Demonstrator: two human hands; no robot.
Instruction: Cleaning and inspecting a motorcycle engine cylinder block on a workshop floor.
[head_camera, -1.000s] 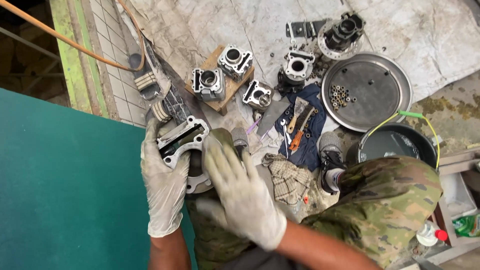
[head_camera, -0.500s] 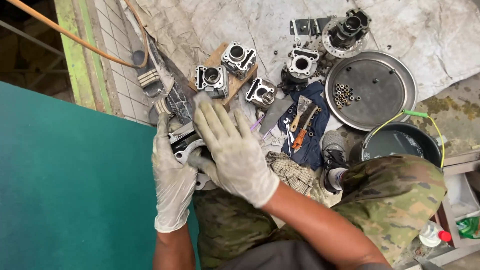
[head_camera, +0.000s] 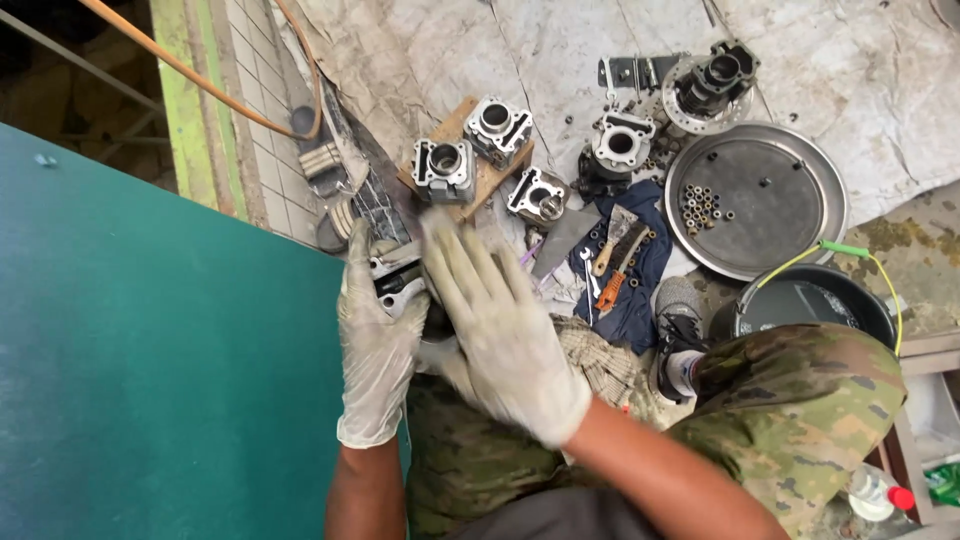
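My left hand (head_camera: 375, 345), in a dirty white glove, grips a grey metal engine part (head_camera: 398, 280) from its left side, just above my lap. My right hand (head_camera: 500, 325), also gloved, lies flat over the part with its fingers spread and pointing up; it hides most of the part. Whether the right palm presses on the metal or hovers just over it I cannot tell. Beyond the fingertips, two engine cylinders (head_camera: 445, 170) (head_camera: 498, 125) stand on a wooden block (head_camera: 470, 185).
More cylinders (head_camera: 538, 195) (head_camera: 620, 142) and a disc with a hub (head_camera: 710, 85) lie on the stained sheet. A round metal tray (head_camera: 790, 235) holds several small nuts. Hand tools rest on a blue cloth (head_camera: 625, 300). A black bucket (head_camera: 800, 300) stands at the right, a green board (head_camera: 150, 360) at the left.
The right hand has slid upward over the engine part, from below it to covering it. The left hand has kept its grip on the part's side and risen a little.
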